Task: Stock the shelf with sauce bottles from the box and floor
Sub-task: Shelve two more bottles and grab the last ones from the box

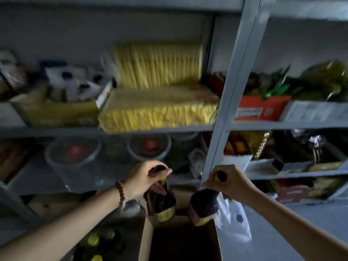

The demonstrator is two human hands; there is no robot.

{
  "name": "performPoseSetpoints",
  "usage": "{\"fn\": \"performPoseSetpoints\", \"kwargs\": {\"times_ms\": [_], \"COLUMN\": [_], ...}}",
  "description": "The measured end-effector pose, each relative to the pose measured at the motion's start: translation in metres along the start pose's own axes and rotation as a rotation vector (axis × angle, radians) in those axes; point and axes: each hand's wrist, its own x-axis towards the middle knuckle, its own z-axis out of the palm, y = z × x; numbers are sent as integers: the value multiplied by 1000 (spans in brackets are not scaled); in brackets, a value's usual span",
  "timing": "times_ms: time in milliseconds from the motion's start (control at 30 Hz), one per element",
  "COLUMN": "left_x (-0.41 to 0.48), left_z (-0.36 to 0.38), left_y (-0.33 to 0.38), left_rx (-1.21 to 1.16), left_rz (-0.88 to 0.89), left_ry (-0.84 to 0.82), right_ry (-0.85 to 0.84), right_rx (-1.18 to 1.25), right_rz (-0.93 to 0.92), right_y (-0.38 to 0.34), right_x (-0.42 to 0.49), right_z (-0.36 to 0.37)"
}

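open brown cardboard box (146, 240) below; left hand (143, 180) and right hand (228, 182) each grip closed around a dark yellow-labelled sauce bottle's neck (163, 203) (204, 206).

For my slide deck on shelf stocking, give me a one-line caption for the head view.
Left hand and right hand each lift a dark sauce bottle by the neck above the open box.

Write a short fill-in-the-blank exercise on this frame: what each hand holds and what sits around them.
1. Each hand grips one dark sauce bottle by its ____: the left hand holds the left bottle, the right hand the right bottle.
2. A beaded ____ circles the left wrist.
3. Both bottles hang above an open brown cardboard ____, beside yellow-capped bottles.
4. Stacked ____ packets fill the grey metal shelf above.

Missing words: neck; bracelet; box; yellow
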Motion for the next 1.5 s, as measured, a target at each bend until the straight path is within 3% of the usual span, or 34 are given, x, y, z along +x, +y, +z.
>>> {"fn": "performPoseSetpoints", "kwargs": {"times_ms": [300,400,533,1000,1200,1500], "left_x": [-20,-29,-30,19,58,149], "left_z": [-188,-226,-266,-352,-393,-464], "left_y": [267,329,381,410,400,380], "left_rx": [116,236,301,323,217,230], "left_rz": [427,571,657,671,666,770], "left_ry": [274,498,617,833,828,681], "right_ry": [306,380,416,438,465,619], "right_rx": [68,116,123,106,178,171], "right_rz": [-387,-488,-554,-715,-656,-625], "right_y": [-300,-368,-427,-522,-541,-563], "right_x": [8,10,27,117,173,261], "right_z": [-149,-171,-187,-217,-212,-187]}}
